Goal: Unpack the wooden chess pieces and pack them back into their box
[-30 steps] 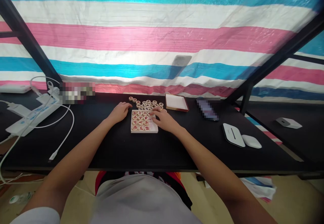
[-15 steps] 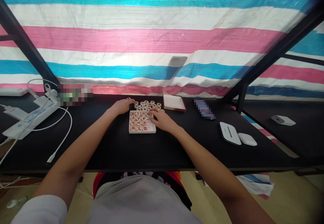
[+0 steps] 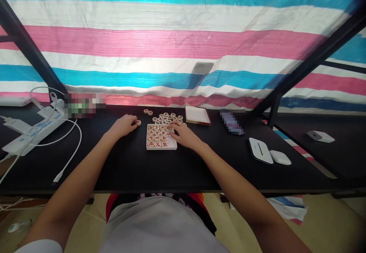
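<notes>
A small wooden tray [image 3: 161, 147] lies on the black desk [image 3: 160, 169], filled with round pieces marked in red. Several loose round pieces [image 3: 167, 118] lie just behind it. My right hand [image 3: 184, 135] rests on the tray's right side, fingers curled, fingertips on a piece at the tray's back right corner. My left hand [image 3: 122, 124] sits to the left of the tray, fingers curled, pinching one round piece [image 3: 138, 122] at the fingertips. Two more pieces [image 3: 148, 111] lie apart at the back left.
The tray's lid [image 3: 198, 115] lies behind and right. A white power strip [image 3: 31, 134] with cables sits at the far left. White devices [image 3: 260, 150] lie at the right, another [image 3: 320, 136] on the neighbouring desk. A striped tarp [image 3: 183, 43] hangs behind.
My left hand has drawn back to the left from the loose pile, bringing one round piece with it. My right hand has stayed on the tray's right side.
</notes>
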The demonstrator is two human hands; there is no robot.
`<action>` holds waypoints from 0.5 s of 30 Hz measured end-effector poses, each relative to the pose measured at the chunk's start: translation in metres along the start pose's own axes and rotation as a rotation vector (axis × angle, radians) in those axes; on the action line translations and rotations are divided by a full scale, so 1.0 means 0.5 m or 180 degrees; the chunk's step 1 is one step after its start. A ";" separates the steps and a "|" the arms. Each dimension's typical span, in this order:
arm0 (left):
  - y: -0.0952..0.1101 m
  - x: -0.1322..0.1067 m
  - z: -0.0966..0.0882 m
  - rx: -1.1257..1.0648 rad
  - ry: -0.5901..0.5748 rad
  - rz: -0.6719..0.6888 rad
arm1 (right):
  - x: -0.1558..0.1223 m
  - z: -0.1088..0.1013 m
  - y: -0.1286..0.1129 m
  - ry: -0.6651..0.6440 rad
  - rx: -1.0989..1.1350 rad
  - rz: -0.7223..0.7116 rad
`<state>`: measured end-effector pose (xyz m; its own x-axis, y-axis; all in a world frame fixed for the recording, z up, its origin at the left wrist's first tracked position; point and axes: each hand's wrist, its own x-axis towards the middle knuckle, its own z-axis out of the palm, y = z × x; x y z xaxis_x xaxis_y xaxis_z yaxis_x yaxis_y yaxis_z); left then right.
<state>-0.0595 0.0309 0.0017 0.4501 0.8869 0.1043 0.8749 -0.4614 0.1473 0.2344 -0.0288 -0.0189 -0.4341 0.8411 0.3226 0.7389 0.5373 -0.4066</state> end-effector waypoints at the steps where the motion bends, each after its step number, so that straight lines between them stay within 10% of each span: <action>1: 0.000 0.001 0.000 -0.0038 -0.0037 -0.0027 | 0.000 0.000 0.000 -0.0005 -0.0003 -0.0001; 15: 0.034 0.005 0.015 -0.0395 0.0374 0.0361 | 0.001 0.002 0.002 0.0010 -0.0036 -0.0040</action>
<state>-0.0420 0.0255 -0.0027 0.5142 0.8234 0.2401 0.7878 -0.5641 0.2474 0.2342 -0.0279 -0.0199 -0.4417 0.8341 0.3304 0.7391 0.5471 -0.3930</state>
